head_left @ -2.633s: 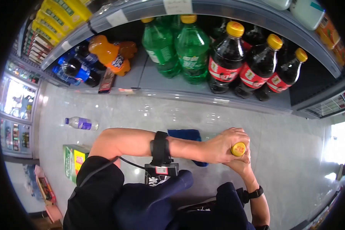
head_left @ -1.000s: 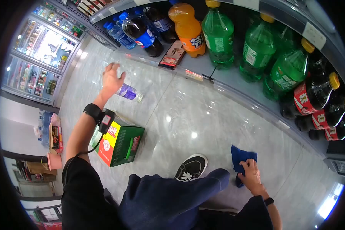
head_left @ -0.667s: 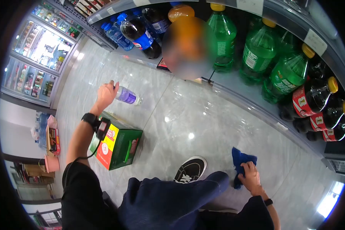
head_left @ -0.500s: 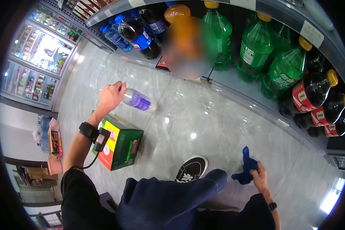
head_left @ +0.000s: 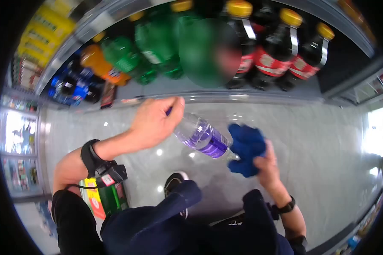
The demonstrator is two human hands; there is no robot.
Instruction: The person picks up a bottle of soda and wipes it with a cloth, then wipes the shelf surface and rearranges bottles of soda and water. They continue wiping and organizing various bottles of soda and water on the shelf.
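the bottle (head_left: pixel 210 143) (lately lying on the floor (head_left: pixel 319 136)) has come up and across, pinched at its cap (head_left: pixel 169 111) by the left hand (head_left: pixel 153 123), so its base is now right at the lifted cloth (head_left: pixel 246 148), bunched in the right hand (head_left: pixel 268 170)'s thumb and fingers

clear bottle (head_left: pixel 205 138) | purple label, held aslant | blue cloth (head_left: pixel 246 148) | crumpled, held by bottle's base
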